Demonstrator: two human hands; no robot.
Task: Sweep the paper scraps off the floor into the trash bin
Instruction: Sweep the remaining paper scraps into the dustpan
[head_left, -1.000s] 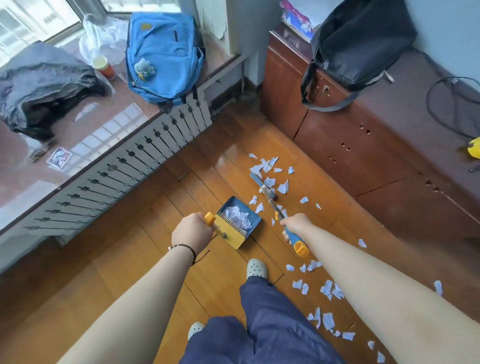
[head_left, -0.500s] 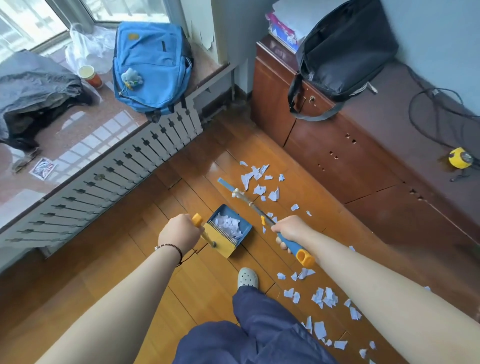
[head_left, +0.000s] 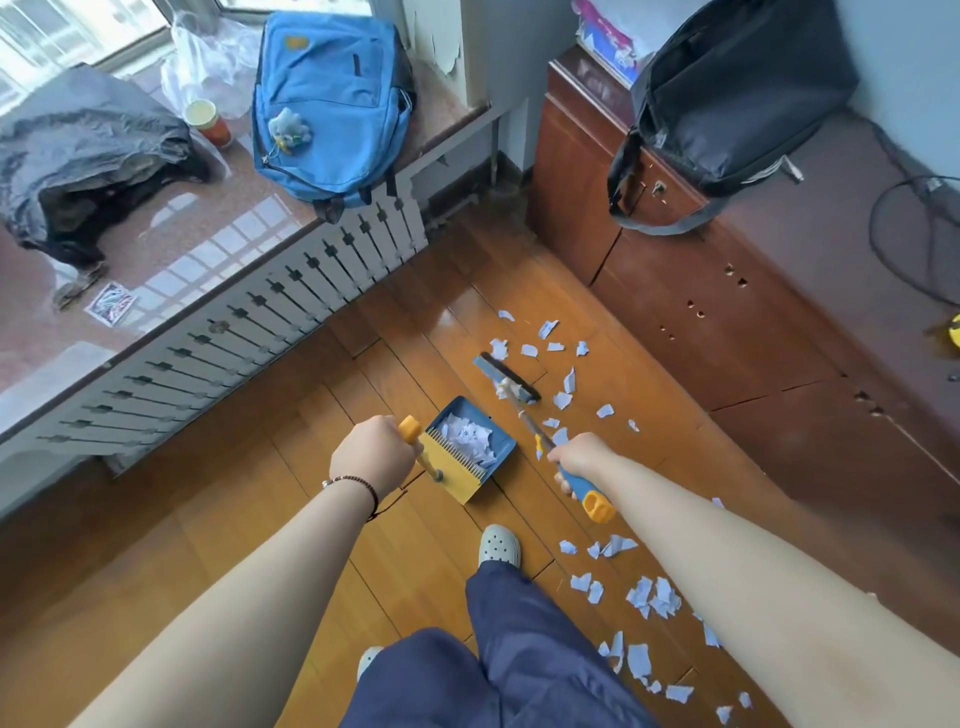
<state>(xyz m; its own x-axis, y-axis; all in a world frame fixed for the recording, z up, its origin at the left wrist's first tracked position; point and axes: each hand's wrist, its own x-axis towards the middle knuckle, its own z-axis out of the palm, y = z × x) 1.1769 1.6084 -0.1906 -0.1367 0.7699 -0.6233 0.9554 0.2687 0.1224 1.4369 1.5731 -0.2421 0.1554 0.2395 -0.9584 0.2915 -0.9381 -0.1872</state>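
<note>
**Room: window ledge, cabinet, wood floor**

Glossy orange-brown wooden plank floor (head_left: 249, 525). Left: polished reddish stone window ledge (head_left: 208, 244) reflecting daylight, white slatted radiator cover (head_left: 249, 332) below its front edge. On the ledge: blue fabric backpack (head_left: 327, 104), crumpled dark grey jacket (head_left: 88, 150), paper cup (head_left: 208, 122). Right: reddish-brown wooden cabinet (head_left: 727, 312), black shoulder bag (head_left: 737, 88) at its far corner. Pale walls.

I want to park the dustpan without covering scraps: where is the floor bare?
Bare boards lie left of the dustpan, toward the slatted radiator cover. It is crowded beyond the broom head and to the right of the shoe, where paper scraps lie.
</note>
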